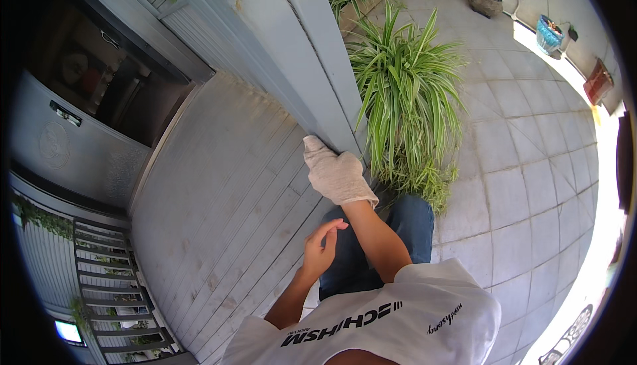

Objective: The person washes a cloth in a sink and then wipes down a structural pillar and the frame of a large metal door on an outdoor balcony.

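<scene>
My right hand (336,173) is inside a pale beige cloth mitt (333,176), which hides all the fingers. The mitt rests against the lower end of a grey-painted post (318,91), by its corner. How the fingers are bent inside cannot be seen. My left hand (318,248) is bare and holds nothing; it hovers in front of my left knee, fingers loosely bent and thumb a little apart. My knees, in blue jeans (410,226), are bent just below the post. Grey deck boards (224,206) spread out on the left.
Right beside the post grows a bushy spider plant (408,76). Paving tiles (507,191) run along the right, with a blue pot (549,36) and a stone bowl (484,1) by the wall. On the left are an open door (84,131) and a slatted railing (107,285).
</scene>
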{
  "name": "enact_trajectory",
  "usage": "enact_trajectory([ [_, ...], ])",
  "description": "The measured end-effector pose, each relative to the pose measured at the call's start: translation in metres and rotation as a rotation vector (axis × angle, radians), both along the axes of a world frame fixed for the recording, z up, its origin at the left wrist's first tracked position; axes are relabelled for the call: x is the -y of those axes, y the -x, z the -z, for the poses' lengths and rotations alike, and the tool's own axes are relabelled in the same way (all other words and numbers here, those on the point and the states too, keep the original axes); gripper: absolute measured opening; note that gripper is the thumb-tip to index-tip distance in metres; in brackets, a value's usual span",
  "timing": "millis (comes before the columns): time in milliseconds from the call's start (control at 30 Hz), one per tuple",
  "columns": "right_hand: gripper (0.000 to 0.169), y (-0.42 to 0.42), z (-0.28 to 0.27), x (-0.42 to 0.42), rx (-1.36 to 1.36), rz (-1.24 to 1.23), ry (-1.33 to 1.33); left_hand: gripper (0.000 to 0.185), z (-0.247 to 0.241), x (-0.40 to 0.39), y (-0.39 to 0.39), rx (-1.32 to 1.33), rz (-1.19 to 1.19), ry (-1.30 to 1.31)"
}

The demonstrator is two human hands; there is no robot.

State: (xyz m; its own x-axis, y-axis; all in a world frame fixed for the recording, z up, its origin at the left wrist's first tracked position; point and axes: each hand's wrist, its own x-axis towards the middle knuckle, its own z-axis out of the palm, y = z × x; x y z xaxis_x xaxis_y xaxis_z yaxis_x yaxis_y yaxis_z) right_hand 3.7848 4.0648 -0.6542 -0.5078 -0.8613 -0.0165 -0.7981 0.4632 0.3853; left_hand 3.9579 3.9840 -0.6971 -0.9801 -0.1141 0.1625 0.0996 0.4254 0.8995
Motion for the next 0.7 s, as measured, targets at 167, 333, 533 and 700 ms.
enact_trajectory([
  [167, 0.026, -0.018, -0.064, -0.009, 0.123, 0.148, 0.356, 0.024, -0.109, 0.003, 0.048, -0.479, 0.018, 0.219],
  [333, 0.027, -0.032, -0.159, -0.042, 0.209, 0.250, 0.556, 0.024, -0.249, -0.007, 0.067, -0.556, 0.064, 0.351],
  [533, 0.029, -0.019, -0.293, -0.087, 0.224, 0.404, 0.729, 0.028, -0.409, -0.015, 0.091, -0.543, -0.105, 0.252],
  [700, 0.030, 0.039, -0.401, -0.130, 0.163, 0.453, 0.941, 0.031, -0.515, -0.009, 0.114, -0.471, -0.263, 0.195],
])
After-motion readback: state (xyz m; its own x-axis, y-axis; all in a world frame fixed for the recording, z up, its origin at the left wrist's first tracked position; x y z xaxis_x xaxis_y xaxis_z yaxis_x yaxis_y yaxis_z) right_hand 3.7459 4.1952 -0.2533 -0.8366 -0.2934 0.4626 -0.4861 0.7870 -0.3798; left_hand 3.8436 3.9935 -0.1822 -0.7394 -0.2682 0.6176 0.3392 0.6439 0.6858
